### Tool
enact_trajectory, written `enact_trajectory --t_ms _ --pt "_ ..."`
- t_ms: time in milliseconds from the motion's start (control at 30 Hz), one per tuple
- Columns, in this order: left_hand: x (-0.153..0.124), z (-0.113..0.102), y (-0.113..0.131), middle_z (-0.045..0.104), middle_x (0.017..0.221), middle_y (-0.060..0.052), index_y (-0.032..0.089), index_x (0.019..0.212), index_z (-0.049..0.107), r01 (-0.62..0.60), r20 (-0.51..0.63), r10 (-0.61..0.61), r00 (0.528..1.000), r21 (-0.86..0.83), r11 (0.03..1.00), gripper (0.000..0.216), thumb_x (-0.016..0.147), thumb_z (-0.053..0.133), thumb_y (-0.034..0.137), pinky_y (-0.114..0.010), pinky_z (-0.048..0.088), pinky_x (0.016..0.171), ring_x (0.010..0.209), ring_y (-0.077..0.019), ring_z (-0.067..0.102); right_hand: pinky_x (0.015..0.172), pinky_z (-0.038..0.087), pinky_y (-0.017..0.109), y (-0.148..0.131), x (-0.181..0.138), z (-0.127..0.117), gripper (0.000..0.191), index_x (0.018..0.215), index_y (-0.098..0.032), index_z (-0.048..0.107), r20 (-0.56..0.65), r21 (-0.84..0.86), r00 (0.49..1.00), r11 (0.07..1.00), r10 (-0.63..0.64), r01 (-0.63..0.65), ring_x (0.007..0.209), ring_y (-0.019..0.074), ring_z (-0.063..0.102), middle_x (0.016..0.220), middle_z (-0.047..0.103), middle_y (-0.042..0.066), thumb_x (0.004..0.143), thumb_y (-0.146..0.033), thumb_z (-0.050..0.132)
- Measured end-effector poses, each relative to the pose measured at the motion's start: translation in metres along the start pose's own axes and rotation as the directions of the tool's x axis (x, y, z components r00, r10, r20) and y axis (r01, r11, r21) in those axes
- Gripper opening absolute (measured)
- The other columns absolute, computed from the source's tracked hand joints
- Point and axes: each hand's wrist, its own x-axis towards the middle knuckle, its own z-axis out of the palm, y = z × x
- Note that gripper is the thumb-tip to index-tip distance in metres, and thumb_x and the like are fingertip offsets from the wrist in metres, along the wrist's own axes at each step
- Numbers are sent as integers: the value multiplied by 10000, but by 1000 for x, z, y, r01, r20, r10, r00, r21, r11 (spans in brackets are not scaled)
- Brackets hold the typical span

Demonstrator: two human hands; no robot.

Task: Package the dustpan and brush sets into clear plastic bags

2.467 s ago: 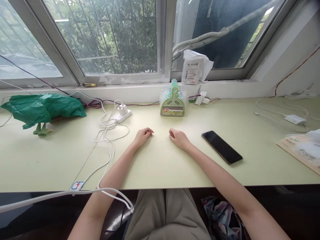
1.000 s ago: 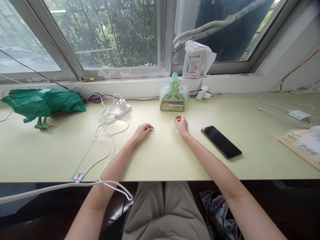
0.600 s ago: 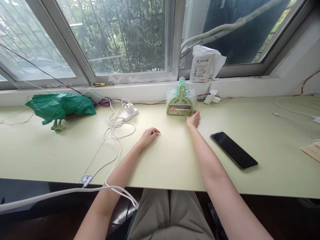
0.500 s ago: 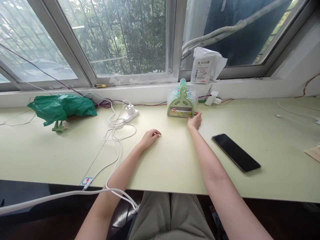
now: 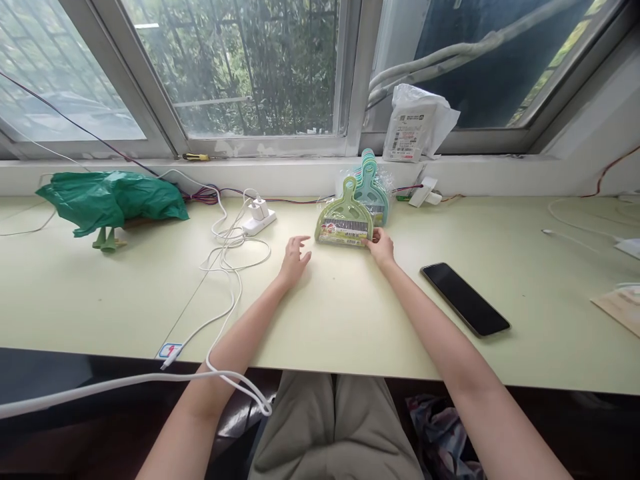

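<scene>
Green dustpan (image 5: pixel 344 212), in clear plastic, was upright, a little beyond the hands and between them, in front of and left of the stacked blue dustpans (image 5: pixel 371 188); whether its bottom edge touched the table (image 5: pixel 345 320) could not be told. The right hand (image 5: pixel 381 247) gripped its lower right corner. The left hand (image 5: pixel 296 261), fingers parted and holding nothing, was just beside its lower left corner, not touching it

Two hands (image 5: pixel 296 262) (image 5: pixel 382 249) (plus one phone (image 5: pixel 466 299))
</scene>
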Motion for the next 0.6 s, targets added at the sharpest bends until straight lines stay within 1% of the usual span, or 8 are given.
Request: enact_trajectory --t_ms 67,100,167,267,367,433,500,600 --pt "3 -1 -1 458 1340 -134 210 1271 491 44 -109 -55 993 -95 995 492 801 612 293 -388 457 950 1159 -227 513 766 508 360 -1 -11 -3 370 914 -213 572 92 76 995 997 -39 32 723 181 634 896 712 46 645 -407 736" --pt "4 -2 -1 448 1367 -141 211 1288 474 70 -118 -90 989 -162 984 546 785 646 336 -393 455 961 1174 -234 511 756 514 359 -2 -17 -4 384 917 -212 570 141 107 988 993 -63 48 716 178 633 887 710 42 640 -419 737" --pt "5 -4 1 495 1353 -139 199 1272 492 117 -43 -136 990 -299 947 593 752 687 405 -387 465 950 1157 -241 539 741 524 355 -5 -30 -7 390 913 -205 573 245 149 961 985 -125 90 719 177 634 869 704 37 640 -432 735" --pt "1 -5 10 657 1113 -99 163 1106 607 211 140 -167 976 -425 880 504 720 713 469 -367 488 897 1020 -236 614 740 534 356 -12 -47 -12 343 953 -197 593 394 148 890 972 -229 184 760 185 641 916 699 44 705 -410 697" --pt "-5 -1 18 704 950 -53 170 1044 637 279 163 -226 960 -538 795 480 687 745 473 -360 508 845 896 -220 649 759 530 395 -22 -61 -15 324 1080 -191 589 357 -24 881 940 -311 341 861 225 634 1064 661 94 800 -353 617" --pt "-8 2 21 715 944 -38 179 1058 638 280 141 -246 959 -606 744 495 667 764 456 -355 516 831 868 -211 660 859 499 437 -33 -70 -16 415 1245 -189 519 261 -171 859 854 -441 491 1054 265 588 1262 569 145 848 -300 567" --pt "-9 6 21 722 930 -37 175 1043 642 290 132 -269 954 -633 718 492 655 774 448 -353 522 816 845 -207 667 971 426 457 -44 -81 -16 469 1348 -196 438 233 -293 779 722 -583 627 1236 284 482 1385 486 156 891 -259 522" --pt "-8 8 19 724 909 -34 169 1019 647 304 128 -293 947 -647 699 474 652 779 438 -343 527 794 821 -199 668 977 368 426 -58 -96 -14 294 1228 -206 539 384 -363 626 512 -679 778 1166 259 520 1271 591 123 946 -240 464"
